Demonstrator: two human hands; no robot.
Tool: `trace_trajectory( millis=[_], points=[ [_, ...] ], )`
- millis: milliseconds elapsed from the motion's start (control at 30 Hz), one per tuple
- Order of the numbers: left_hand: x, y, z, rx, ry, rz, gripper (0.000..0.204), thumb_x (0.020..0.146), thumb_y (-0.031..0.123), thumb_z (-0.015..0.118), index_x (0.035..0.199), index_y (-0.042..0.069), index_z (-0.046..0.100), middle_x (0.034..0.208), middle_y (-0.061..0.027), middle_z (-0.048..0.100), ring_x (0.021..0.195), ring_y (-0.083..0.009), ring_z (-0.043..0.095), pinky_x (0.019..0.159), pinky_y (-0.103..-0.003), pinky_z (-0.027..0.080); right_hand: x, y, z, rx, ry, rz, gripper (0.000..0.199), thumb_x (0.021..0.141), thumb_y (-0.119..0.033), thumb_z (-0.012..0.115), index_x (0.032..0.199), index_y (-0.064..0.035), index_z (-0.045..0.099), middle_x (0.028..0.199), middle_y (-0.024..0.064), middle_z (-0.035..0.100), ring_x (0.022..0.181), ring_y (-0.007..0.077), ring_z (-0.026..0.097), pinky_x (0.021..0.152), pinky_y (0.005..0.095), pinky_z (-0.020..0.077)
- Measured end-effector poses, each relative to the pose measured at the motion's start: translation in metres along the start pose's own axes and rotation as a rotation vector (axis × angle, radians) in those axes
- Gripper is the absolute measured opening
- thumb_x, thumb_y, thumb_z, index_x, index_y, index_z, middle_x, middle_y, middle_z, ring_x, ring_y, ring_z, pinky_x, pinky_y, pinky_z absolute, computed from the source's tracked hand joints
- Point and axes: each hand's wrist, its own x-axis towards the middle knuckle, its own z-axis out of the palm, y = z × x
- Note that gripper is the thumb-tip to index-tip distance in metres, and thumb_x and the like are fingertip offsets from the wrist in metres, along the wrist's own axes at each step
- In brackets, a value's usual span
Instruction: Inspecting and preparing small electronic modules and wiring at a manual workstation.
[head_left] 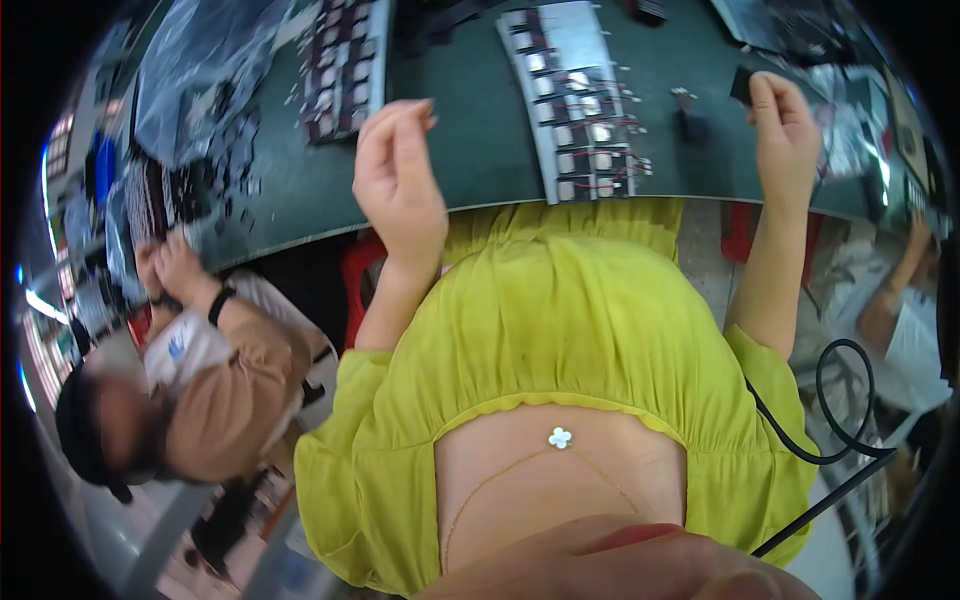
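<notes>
A green worktable (460, 120) runs across the far side, and the person in the lime-yellow blouse (590, 310) sits right up at its near edge. Over on the left, a co-worker in a brown top and black cap (230, 410) works at the same table, both hands close together at its edge. A big sheet of clear plastic (200, 60) lies crumpled on the far left. Two pale boards carry rows of small black parts: the middle board (578, 40), its parts silver-faced with thin red wires along the right side, and the left board (378, 60), just beyond the left hand (398, 165). That hand is raised, its fingers curled in toward the thumb; I cannot tell whether anything is between them. The right hand (785, 125), well off to the right, has thumb and forefinger closed in a pinch on a small flat black piece (741, 86), held out to the left of the fingertips. Between the middle board and that hand lies a dark part with a pale connector (690, 120). Small dark bits (238, 155) are scattered on the left.
</notes>
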Motion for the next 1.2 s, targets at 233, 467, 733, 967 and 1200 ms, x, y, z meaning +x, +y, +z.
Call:
trace_trajectory(
  millis=[233,467,733,967,1200],
  points=[
    [-0.020,-0.037,0.010,0.516,-0.076,0.169,0.011,0.086,0.002,0.052,0.094,-0.001,0.058,0.095,-0.0093,0.055,0.082,-0.0173,0.052,0.074,-0.025,0.043,-0.037,0.023,0.000,-0.224,-0.022,0.022,0.016,0.082,-0.015,0.059,0.089,-0.0014,0.065,0.085,0.0069,0.065,0.072,0.0206,0.059,0.065,0.0263,0.0450],
    [-0.029,-0.036,0.004,0.835,-0.098,0.282,0.012,0.085,0.001,0.051,0.095,0.000,0.058,0.094,-0.0110,0.058,0.082,-0.0209,0.054,0.076,-0.028,0.043,-0.046,0.054,0.016,-0.161,0.106,-0.156,0.015,0.075,-0.008,0.061,0.089,-0.0022,0.061,0.071,0.0078,0.056,0.060,0.0219,0.051,0.059,0.0294,0.0424],
    [-0.034,-0.039,0.020,0.980,-0.008,0.286,0.024,0.086,0.005,0.050,0.109,-0.001,0.054,0.100,-0.0132,0.058,0.089,-0.0227,0.056,0.083,-0.029,0.043,-0.044,0.048,-0.004,0.076,0.041,-0.100,0.014,0.075,-0.006,0.058,0.088,-0.0031,0.056,0.068,0.0063,0.055,0.058,0.0217,0.050,0.058,0.0319,0.0415],
    [-0.034,-0.047,0.011,1.078,0.014,0.352,0.023,0.084,0.003,0.052,0.106,-0.002,0.055,0.098,-0.0141,0.059,0.087,-0.0241,0.057,0.081,-0.029,0.044,-0.047,0.054,-0.014,0.271,-0.021,-0.046,0.008,0.075,-0.003,0.056,0.082,-0.0047,0.055,0.055,0.0028,0.051,0.046,0.0199,0.047,0.047,0.0293,0.0383],
    [-0.035,-0.052,0.010,1.112,0.075,0.392,0.022,0.085,0.005,0.051,0.106,-0.001,0.056,0.098,-0.0130,0.060,0.086,-0.0237,0.057,0.080,-0.029,0.045,-0.047,0.058,-0.009,0.298,-0.058,-0.104,0.008,0.073,-0.001,0.055,0.080,-0.0055,0.054,0.051,0.0020,0.049,0.044,0.0198,0.047,0.046,0.0292,0.0379]
  ],
)
